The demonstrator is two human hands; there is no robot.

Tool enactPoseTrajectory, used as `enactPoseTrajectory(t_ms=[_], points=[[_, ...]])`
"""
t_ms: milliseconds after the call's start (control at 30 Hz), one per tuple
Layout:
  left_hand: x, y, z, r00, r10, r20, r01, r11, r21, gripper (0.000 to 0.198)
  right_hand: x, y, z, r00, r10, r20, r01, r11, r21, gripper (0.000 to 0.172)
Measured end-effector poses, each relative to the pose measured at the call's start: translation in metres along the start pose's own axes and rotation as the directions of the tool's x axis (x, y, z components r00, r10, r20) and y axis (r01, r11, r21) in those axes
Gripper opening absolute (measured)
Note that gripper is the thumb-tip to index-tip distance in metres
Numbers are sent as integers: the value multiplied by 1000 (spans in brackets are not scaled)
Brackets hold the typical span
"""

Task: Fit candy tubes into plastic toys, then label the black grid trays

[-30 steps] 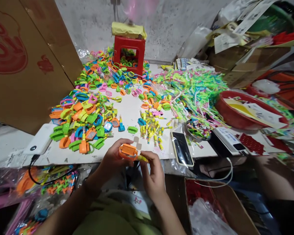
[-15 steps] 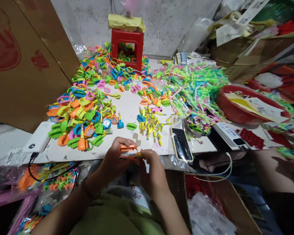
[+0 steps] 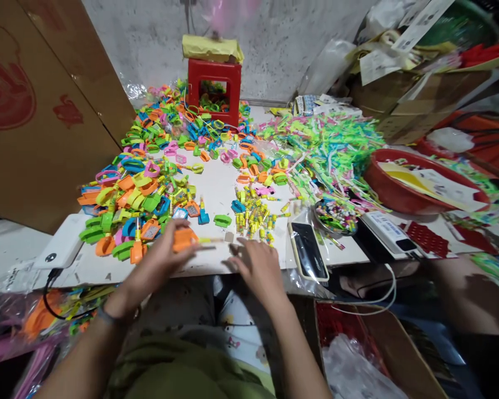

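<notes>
My left hand (image 3: 160, 263) is closed on an orange plastic toy piece (image 3: 184, 239) with a thin yellow stick pointing right from it, held just above the near edge of the white table (image 3: 216, 194). It hovers beside the pile of finished coloured pieces (image 3: 137, 210). My right hand (image 3: 255, 266) lies over the table edge with fingers stretched forward, holding nothing, close to the heap of small yellow tubes (image 3: 253, 213). Both hands are slightly blurred.
A phone (image 3: 307, 249) lies right of my right hand, next to a small bowl of beads (image 3: 336, 215). A red basin (image 3: 419, 185), a red stool (image 3: 214, 88), neon strips (image 3: 328, 147), a white power bank (image 3: 64, 249) and cardboard (image 3: 37, 111) surround the table. An open box (image 3: 370, 349) sits below.
My left hand carried the orange piece leftward toward the pile. My right hand let go of it and moved forward onto the table with fingers extended.
</notes>
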State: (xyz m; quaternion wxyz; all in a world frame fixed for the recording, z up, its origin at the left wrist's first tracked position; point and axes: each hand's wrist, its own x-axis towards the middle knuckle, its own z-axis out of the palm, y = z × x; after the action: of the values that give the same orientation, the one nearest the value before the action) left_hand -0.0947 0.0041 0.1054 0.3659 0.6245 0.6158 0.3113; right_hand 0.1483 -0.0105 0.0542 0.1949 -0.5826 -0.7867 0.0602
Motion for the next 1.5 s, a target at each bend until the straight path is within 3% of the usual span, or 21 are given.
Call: enactPoseTrajectory(t_ms=[33, 100, 167, 233, 300, 367, 433, 500, 567, 633, 767, 933, 1033, 1133, 1267, 1500], points=[[11, 1, -16, 991, 39, -127, -30, 997, 73, 50, 6, 10, 3, 998, 65, -22, -66, 996, -54, 31], [37, -1, -47, 919, 202, -339, -127, 965, 231, 49, 15, 28, 11, 988, 149, -41, -153, 978, -143, 27], [63, -5, -67, 846, 370, -385, -210, 894, 397, 55, 19, 37, 20, 985, 166, -46, -172, 967, -189, 24], [84, -10, -66, 818, 463, -341, -241, 815, 527, 58, 20, 39, 27, 983, 164, -78, -176, 966, -189, 22], [94, -11, -42, 828, 504, -245, -286, 756, 588, 49, 19, 37, 29, 975, 189, -119, -207, 964, -165, 19], [96, -10, -3, 849, 520, -99, -378, 727, 573, 37, 17, 34, 28, 961, 238, -138, -254, 961, -113, 16], [96, -8, 40, 862, 506, 31, -451, 737, 502, 32, 14, 32, 26, 951, 274, -146, -277, 961, -1, 14], [97, -8, 74, 882, 464, 81, -455, 795, 400, 26, 10, 33, 25, 949, 270, -165, -244, 956, 161, 20], [101, -9, 93, 901, 428, 78, -429, 845, 319, 18, 5, 34, 25, 952, 241, -187, -178, 937, 301, 26], [102, -11, 98, 907, 413, 75, -418, 868, 268, 11, 0, 33, 25, 953, 228, -197, -136, 909, 394, 25], [83, -9, 90, 908, 397, 134, -413, 902, 127, 13, -10, 24, 18, 944, 271, -190, -136, 841, 524, 23], [34, 1, 82, 961, 245, 127, -200, 936, -291, 46, -14, 2, -3, 941, 191, -280, -29, 869, 494, 21], [15, 7, 77, 970, 216, 112, -176, 941, -289, 43, -14, -8, -14, 943, 111, -313, 44, 891, 451, 17], [6, 10, 71, 963, 269, 30, -254, 937, -239, 42, -15, -14, -19, 946, 90, -311, 63, 891, 449, 16], [2, 11, 67, 936, 352, -21, -349, 915, -200, 42, -17, -16, -18, 931, 132, -340, 50, 877, 477, 16], [2, 9, 67, 914, 403, -45, -405, 900, -164, 41, -20, -20, -15, 921, 39, -387, 122, 916, 382, 22]])
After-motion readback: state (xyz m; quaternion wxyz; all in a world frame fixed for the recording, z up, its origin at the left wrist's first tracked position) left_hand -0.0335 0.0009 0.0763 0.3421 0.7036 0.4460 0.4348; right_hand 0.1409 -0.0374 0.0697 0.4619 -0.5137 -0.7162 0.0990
